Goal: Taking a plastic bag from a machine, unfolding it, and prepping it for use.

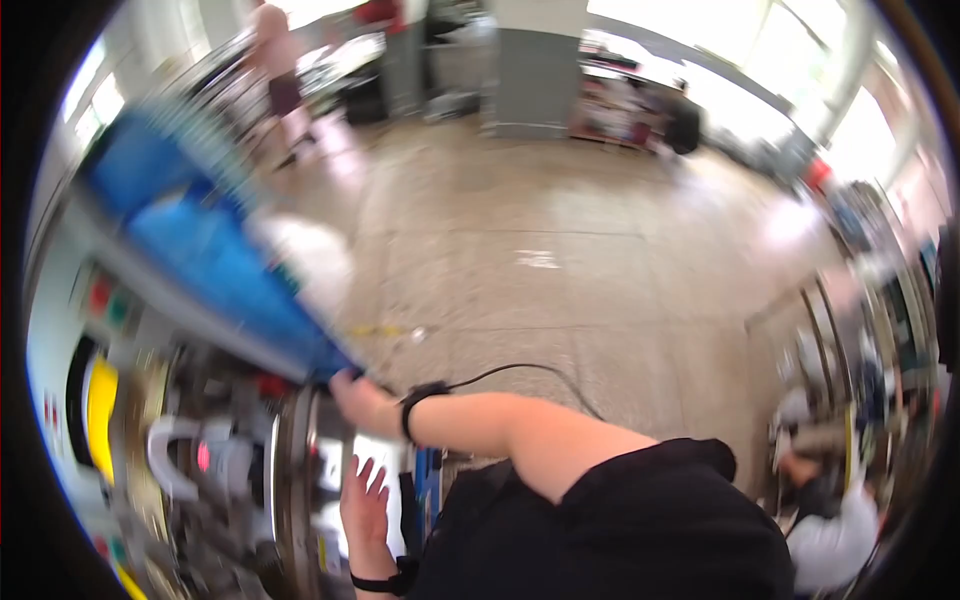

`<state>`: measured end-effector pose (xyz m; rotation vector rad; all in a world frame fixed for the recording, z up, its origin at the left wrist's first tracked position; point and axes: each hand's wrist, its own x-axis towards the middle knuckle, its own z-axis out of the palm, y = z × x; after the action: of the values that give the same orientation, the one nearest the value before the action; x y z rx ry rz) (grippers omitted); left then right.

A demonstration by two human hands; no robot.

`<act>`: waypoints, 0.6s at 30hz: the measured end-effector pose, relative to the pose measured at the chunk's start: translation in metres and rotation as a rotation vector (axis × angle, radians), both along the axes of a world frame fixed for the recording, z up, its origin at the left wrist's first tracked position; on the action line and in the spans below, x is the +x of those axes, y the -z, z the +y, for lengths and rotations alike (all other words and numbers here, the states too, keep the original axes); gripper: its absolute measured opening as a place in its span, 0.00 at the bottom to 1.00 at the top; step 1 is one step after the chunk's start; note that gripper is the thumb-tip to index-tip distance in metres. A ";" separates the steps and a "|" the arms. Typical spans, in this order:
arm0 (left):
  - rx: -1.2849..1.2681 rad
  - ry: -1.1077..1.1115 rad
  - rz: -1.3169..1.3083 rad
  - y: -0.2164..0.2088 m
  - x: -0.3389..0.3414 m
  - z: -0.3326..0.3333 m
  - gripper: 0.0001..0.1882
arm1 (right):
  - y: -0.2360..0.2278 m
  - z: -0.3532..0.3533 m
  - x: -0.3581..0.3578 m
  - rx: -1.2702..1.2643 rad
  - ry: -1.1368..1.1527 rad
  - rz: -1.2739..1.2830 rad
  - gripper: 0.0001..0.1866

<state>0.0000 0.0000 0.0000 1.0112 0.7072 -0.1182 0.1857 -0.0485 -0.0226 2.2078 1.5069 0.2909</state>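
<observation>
The right arm reaches across the view from a short black sleeve [650, 490], its elbow slightly bent and its forearm close to level. At its end the right hand [362, 400] meets the lower corner of a long blue panel [215, 255], fingertips at or against that corner. Blur hides the fingers, so whether they grip the panel or only touch it cannot be told.

The left forearm comes up steeply from the lower edge of the view. The left hand [366, 505] is raised with its fingers upward and slightly spread, loosely curled and well apart from a fist; nothing shows in its grasp. It appears in front of a bright white surface [333, 490], just below the right hand in the view; whether it touches that surface cannot be told.

The blue panel slants along the far edge of a pale machine [52, 350], from the machine's upper corner down to the right hand. A curved metal rim [290, 470] borders the white surface on its left side. Each wrist wears a band: a black right wristband [410, 412] and a black left wristband [376, 584]. A black cable [520, 366] arcs over the floor [600, 280] beyond the right forearm.
</observation>
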 end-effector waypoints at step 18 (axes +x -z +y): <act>0.293 0.751 -0.309 -0.089 0.103 -0.062 0.13 | -0.118 -0.187 0.171 1.289 0.239 0.292 0.07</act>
<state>0.1028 -0.0618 0.0894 1.5026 0.0320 -0.5086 0.3568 -0.2350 0.0958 3.4859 1.2792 1.1515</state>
